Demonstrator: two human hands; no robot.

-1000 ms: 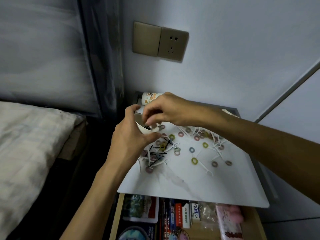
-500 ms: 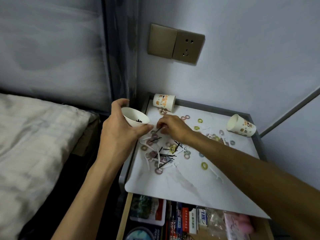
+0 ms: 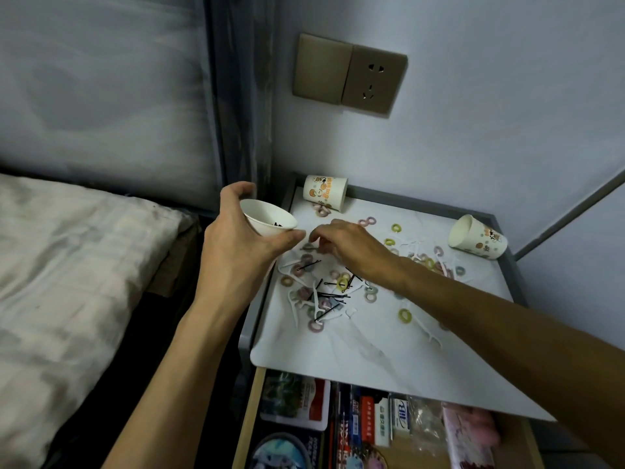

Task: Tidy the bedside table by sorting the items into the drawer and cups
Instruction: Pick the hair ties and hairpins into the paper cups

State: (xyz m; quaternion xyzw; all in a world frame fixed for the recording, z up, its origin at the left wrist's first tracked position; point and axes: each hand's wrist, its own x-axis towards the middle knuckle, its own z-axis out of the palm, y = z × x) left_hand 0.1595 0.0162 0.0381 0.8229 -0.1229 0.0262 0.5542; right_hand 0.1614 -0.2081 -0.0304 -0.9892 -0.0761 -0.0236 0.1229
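Tabletop (image 3: 372, 353) cluttered, cup (image 3: 267, 218) held, drawer (image 3: 249, 418) open, socket (image 3: 350, 74) above

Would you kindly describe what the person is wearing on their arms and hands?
Nothing that shows: the left hand and right hand are ungloved, both forearms are bare with no sleeves in view, and no watch, bracelet or ring is visible.

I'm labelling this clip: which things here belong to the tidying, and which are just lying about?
In the job: held cup, left hand, right hand, black hairpins, hair rings, floss picks, back cup, right cup, open drawer.
Lying about: wall socket, bed.
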